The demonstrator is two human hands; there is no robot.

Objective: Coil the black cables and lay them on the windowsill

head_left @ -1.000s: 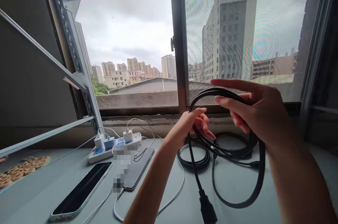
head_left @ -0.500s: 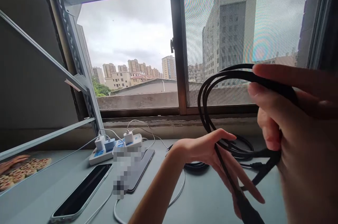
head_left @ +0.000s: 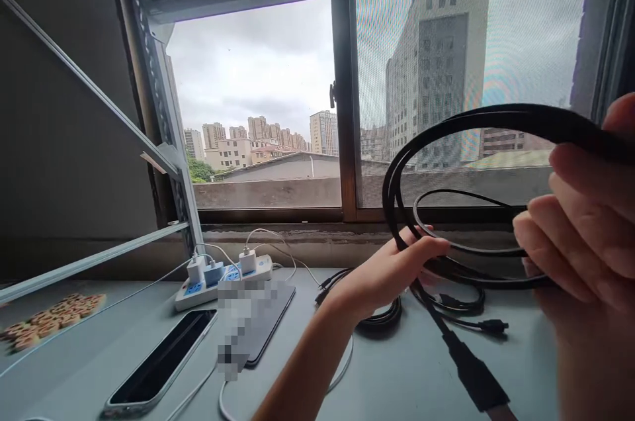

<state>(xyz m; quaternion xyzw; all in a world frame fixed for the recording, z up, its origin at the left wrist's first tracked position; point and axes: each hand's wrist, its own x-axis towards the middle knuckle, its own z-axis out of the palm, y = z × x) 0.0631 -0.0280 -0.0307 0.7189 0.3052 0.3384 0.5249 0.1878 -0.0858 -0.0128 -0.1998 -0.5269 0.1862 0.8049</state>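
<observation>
A black USB cable (head_left: 526,118) is gathered into loose loops held up in front of the window. Its bottom-left bend lies in my left hand (head_left: 384,272), thumb and fingers closed around the strands. My right hand (head_left: 585,229), close to the camera at the right, is closed on the opposite side of the loops. Below the left hand a cable end hangs down with a thick black plug (head_left: 473,371). On the table behind lie another coiled black cable (head_left: 381,325) and a small black connector (head_left: 493,327).
Two phones, one dark-screened (head_left: 163,361) and one partly blurred out (head_left: 270,325), lie at the left. Behind them a white power strip (head_left: 186,298) carries chargers with white cords. A metal shelf post (head_left: 191,222) rises at the back left.
My left hand has closed on the cable loops from an open, stretched pose. The right hand has moved right, and the loops have widened between the hands.
</observation>
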